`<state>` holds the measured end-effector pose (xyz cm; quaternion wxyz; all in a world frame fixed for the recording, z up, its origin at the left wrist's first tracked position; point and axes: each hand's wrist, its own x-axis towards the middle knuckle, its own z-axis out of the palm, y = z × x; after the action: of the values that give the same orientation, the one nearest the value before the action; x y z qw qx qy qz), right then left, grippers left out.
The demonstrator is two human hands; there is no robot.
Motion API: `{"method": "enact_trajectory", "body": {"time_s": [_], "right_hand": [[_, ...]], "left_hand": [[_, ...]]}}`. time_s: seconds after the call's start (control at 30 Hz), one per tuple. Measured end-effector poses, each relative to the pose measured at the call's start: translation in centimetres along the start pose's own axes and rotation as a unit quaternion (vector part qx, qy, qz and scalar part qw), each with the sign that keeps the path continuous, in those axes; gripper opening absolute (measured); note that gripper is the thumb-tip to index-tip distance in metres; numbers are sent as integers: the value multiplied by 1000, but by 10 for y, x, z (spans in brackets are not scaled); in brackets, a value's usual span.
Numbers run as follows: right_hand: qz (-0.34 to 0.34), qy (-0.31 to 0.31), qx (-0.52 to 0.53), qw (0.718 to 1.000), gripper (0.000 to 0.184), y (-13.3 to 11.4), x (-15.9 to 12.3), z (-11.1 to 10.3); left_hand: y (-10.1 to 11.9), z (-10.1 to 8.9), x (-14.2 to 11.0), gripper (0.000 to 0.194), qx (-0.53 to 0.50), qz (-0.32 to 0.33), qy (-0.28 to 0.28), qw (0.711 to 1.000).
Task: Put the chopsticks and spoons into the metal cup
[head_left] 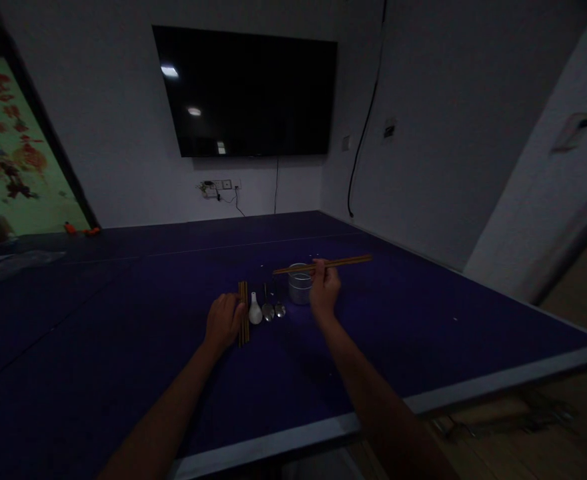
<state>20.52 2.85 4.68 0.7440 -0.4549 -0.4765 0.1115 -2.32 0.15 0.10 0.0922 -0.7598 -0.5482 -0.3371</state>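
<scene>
My right hand [325, 287] is closed around a few wooden chopsticks [351, 261], held nearly level above the rim of a metal cup [299, 285]. Lower to the left, my left hand [225, 321] has its fingers bent against a row of chopsticks [244, 313] lying on the blue table. Beside that row lies a white soup spoon [255, 312]. Two metal spoons, one [268, 311] nearer the white one and another [280, 310] nearer the cup, lie side by side with their bowls toward me.
The blue table [148, 320] has a pale front edge [273, 445] and reaches back to the wall. A large dark television [253, 93] hangs there above sockets and cables [218, 187]. Clear plastic wrap [13, 265] and small orange items [78, 229] lie at the far left.
</scene>
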Motion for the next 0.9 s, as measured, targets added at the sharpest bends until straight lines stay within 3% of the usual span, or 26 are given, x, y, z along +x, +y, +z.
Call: {"method": "enact_trajectory", "body": {"time_s": [0.07,0.13,0.5,0.9], "right_hand": [[-27,51,-69,996,51,3,9,-9],[-47,58,-120,990,51,7,14,-13],[-64,-36,-235,969,53,34,21,-7],[-95,-42,-243,965,47,51,33,-7]], "left_hand": [[-2,2,1,40,-11,-26,-4,1000],[-4,3,2,40,-16,-44,-8,999],[-5,3,4,41,3,-76,-36,996],[-4,4,4,42,9,-90,-49,995]]}}
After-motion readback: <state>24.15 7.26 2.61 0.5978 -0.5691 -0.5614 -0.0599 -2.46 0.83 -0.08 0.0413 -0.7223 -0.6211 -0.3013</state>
